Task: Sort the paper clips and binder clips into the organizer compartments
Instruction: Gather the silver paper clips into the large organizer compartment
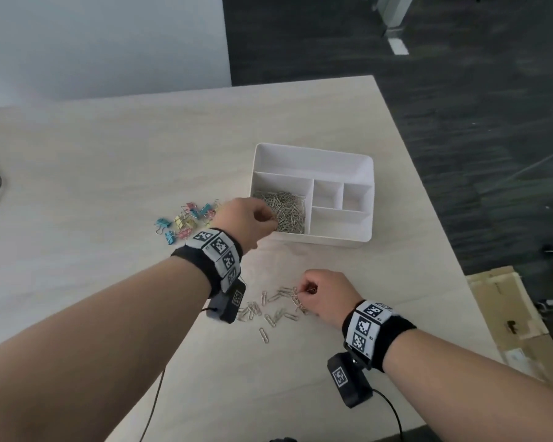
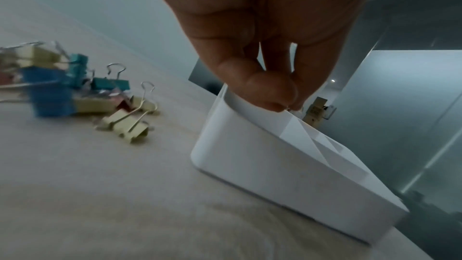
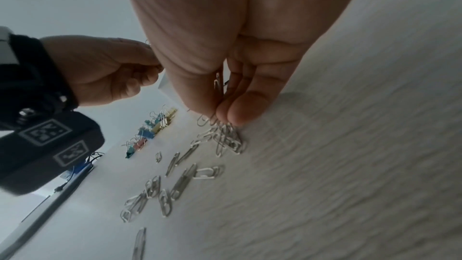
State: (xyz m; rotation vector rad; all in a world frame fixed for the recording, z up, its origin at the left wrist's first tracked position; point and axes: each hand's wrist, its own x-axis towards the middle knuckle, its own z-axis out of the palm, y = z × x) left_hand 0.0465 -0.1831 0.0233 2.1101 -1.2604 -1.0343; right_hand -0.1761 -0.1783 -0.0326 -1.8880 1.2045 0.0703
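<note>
Steel paper clips [image 1: 270, 309] look light, slippery; I pinch several by their loops with my right hand [image 1: 324, 295], left hand [image 1: 248, 220] pinching clips over the organizer [image 1: 313, 154].

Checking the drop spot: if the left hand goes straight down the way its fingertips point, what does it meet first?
Probably the heap of silver paper clips in the white plastic organizer; the left hand is pinched above that compartment's near-left corner, though depth is unclear.
</note>
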